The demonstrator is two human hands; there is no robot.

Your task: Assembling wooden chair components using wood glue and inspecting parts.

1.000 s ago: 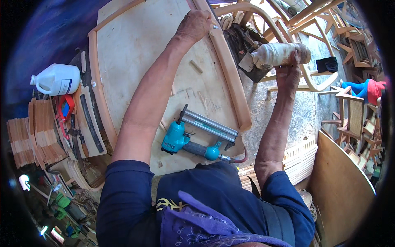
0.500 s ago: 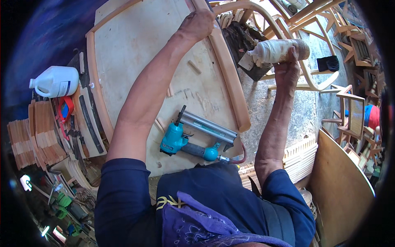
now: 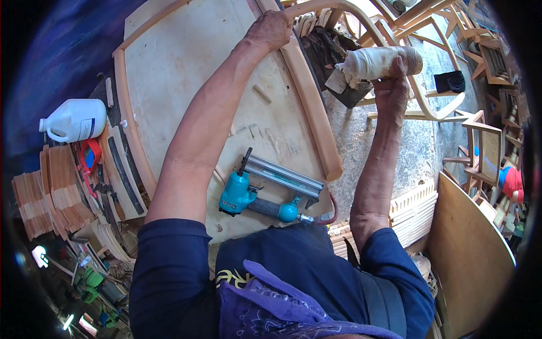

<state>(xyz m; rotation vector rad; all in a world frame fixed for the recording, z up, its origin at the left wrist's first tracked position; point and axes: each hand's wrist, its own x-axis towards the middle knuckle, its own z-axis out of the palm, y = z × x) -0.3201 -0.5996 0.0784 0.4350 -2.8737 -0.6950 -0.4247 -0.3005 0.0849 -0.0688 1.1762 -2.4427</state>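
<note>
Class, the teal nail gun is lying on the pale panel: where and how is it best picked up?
Probably by its dark handle, coming from the picture's lower side: the teal nail gun lies flat with the handle on that side and the silver magazine beyond, leaving a gap for fingers.

White-and-brown bottle [image 3: 372, 63], teal nail gun [image 3: 235, 192]

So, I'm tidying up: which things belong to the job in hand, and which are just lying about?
Likely the job's:
white bottle, in the right hand
wooden frame, at the left hand
perhaps the teal nail gun

Likely lying about:
white jug
stacked wood pieces
</note>
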